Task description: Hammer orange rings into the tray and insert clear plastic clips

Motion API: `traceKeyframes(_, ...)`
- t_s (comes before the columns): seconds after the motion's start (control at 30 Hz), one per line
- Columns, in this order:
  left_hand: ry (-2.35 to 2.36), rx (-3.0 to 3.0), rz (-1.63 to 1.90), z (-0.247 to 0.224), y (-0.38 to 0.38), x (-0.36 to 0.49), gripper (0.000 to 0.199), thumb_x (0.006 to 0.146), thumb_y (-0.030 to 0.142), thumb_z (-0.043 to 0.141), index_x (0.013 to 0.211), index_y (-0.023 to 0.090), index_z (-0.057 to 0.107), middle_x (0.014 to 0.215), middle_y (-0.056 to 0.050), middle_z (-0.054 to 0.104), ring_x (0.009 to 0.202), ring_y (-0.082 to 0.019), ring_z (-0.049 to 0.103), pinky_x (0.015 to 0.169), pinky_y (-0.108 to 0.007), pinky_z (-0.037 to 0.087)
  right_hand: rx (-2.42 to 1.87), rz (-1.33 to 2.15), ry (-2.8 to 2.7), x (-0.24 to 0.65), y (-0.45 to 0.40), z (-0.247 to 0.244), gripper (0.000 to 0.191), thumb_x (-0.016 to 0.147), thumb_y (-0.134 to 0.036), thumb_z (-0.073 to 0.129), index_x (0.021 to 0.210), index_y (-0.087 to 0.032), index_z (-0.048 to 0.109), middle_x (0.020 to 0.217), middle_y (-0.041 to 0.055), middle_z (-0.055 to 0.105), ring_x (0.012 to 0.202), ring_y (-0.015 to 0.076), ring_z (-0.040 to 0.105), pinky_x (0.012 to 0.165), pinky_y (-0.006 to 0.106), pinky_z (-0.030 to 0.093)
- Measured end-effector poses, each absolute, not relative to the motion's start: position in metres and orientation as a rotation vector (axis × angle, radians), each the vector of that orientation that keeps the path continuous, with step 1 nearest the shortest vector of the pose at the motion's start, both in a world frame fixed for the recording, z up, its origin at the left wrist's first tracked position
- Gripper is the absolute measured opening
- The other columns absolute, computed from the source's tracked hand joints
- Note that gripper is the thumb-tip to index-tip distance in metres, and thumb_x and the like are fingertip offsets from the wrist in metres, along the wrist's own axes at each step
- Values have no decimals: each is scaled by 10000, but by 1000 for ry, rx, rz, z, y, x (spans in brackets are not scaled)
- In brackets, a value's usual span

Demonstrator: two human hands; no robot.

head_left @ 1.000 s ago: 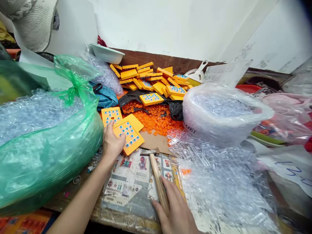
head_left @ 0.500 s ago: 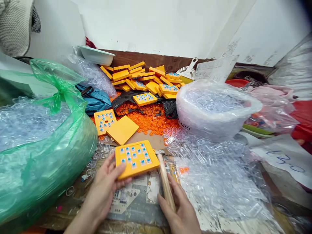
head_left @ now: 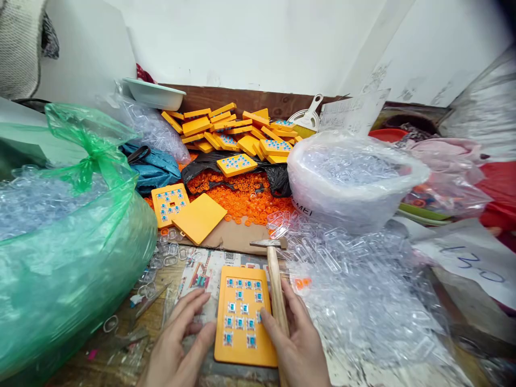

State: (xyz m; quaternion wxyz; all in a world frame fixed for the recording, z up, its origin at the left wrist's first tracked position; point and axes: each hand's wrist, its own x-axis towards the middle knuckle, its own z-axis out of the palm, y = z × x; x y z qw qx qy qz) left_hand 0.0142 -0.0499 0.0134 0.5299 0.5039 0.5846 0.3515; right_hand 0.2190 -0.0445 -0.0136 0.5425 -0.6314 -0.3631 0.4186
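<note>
My left hand lies flat and open-fingered against the left edge of 1 orange tray, which lies flat on the worktop between my 2 hands. My right hand touches its right edge, fingers loose over the handle of 1 hammer, not closed round it. The tray carries 14 small blue pieces as far as I can count. Beyond it lie 2 more trays, 1 face up, 1 plain side up, beside 1 green bag and 1 white bowl of clear clips
</note>
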Motion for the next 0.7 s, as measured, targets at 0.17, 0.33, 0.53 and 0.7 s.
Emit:
traceKeyframes(0.17, 1536, 1655, 828, 23, -13, 33, 360, 881, 467, 487, 1122, 237, 622, 829, -53, 708, 660, -194, 668, 594, -295, 563, -1446, 1036, -866, 219, -36, -17, 623, 771, -420, 659, 1328, -197, 493, 1379, 102, 523, 1222, 273, 543, 1023, 403, 458)
traceKeyframes(0.33, 1573, 2221, 954, 41, 85, 68, 239, 929, 182, 427, 1049, 146, 630, 1054, -112, 682, 1007, -216, 623, 931, -372, 488, -1434, 1002, -826, 218, -36, -26, 644, 764, -472, 659, 1314, -183, 492, 1365, 117, 535, 1210, 275, 555, 1031, 389, 446)
traceKeyframes(0.53, 1491, 2371, 844, 16, 168, 111, 180, 894, 236, 589, 1046, 145, 622, 1119, -76, 636, 1034, -224, 608, 899, -462, 499, -1449, 951, -805, 220, -36, -38, 603, 745, -505, 658, 1256, -200, 560, 1339, 114, 555, 1221, 284, 542, 995, 373, 473)
traceKeyframes(0.7, 1342, 2433, 828, 8, 154, 106, 221, 862, 179, 624, 1081, 146, 622, 1100, -75, 664, 1074, -225, 607, 954, -459, 479, -1480, 922, -835, 222, -36, -42, 607, 752, -527, 633, 1256, -195, 565, 1346, 114, 547, 1245, 287, 517, 1040, 389, 429)
